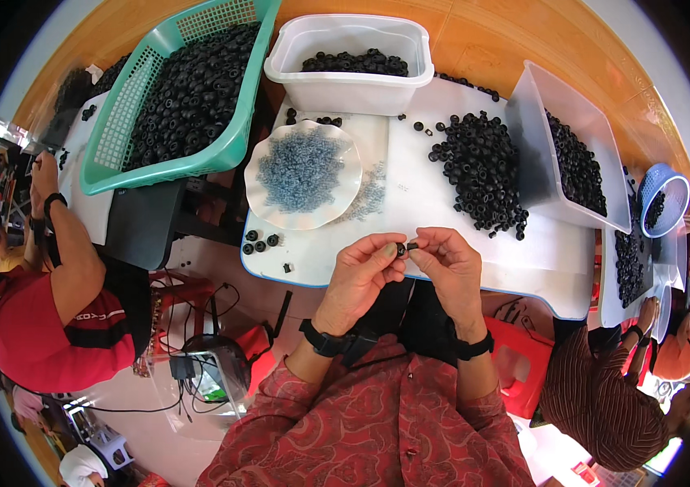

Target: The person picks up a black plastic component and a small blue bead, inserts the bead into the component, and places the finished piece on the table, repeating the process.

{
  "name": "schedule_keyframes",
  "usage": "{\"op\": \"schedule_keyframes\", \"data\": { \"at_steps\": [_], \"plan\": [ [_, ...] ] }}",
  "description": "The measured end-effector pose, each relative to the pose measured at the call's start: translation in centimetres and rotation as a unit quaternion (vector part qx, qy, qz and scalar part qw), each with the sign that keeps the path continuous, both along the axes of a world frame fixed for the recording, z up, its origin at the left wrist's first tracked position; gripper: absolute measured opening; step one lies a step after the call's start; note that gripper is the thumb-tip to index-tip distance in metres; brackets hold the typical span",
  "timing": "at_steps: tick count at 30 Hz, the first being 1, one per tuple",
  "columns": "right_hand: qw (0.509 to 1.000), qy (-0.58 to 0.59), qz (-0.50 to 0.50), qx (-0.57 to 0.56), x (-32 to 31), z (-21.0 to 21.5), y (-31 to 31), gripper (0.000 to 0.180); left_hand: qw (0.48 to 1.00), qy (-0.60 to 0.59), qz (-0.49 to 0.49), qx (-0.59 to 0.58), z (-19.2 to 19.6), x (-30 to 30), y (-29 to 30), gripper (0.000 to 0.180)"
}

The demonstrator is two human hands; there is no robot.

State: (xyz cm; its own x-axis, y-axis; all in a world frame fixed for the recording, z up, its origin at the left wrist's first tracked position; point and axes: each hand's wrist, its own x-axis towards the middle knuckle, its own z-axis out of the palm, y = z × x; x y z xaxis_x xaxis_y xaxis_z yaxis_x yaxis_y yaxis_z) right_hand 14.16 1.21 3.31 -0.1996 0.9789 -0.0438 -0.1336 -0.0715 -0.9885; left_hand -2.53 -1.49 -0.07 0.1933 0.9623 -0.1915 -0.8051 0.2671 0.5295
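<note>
Just over the table's near edge, my left hand (pixel 364 268) pinches a small round black part (pixel 400 250) between thumb and fingers. Close against it, the thumb and fingers of my right hand (pixel 447 265) are closed on a smaller black piece (pixel 412 246). The two pieces meet or nearly meet; I cannot tell whether they are joined. Several round black parts (pixel 260 245) lie at the table's near left corner. Behind my left hand stands a wavy-rimmed white plate (pixel 350 162) with a heap of small clear bluish-grey pieces (pixel 300 169).
A pile of black parts (pixel 483 170) lies right of centre. Around it stand a white tub (pixel 345 97), a translucent bin (pixel 536 154) and a green basket (pixel 101 166), all holding black parts. Co-workers sit left (pixel 61 325) and right (pixel 605 398).
</note>
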Motion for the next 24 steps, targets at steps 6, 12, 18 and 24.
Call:
{"op": "schedule_keyframes", "data": {
  "at_steps": [6, 12, 18, 24],
  "plan": [
    [0.997, -0.055, -0.012, 0.054, 0.7, -0.7, -0.6, 0.022, 1.0, 0.017, -0.009, -0.002, 0.3, 0.6, -0.4, 0.024],
    [0.981, -0.143, -0.014, 0.134, 1.1, 0.1, -1.1, 0.027, 0.999, 0.03, -0.019, 0.005, 0.5, 1.0, -0.6, 0.024],
    [0.945, -0.254, -0.018, 0.206, 0.6, 2.0, -1.8, 0.027, 1.0, 0.013, -0.019, 0.008, 0.3, 1.3, -0.7, 0.024],
    [0.966, -0.206, -0.027, 0.156, 1.5, 0.4, -2.1, 0.023, 1.0, -0.005, -0.019, -0.005, 0.4, 1.3, -0.5, 0.024]
  ]
}}
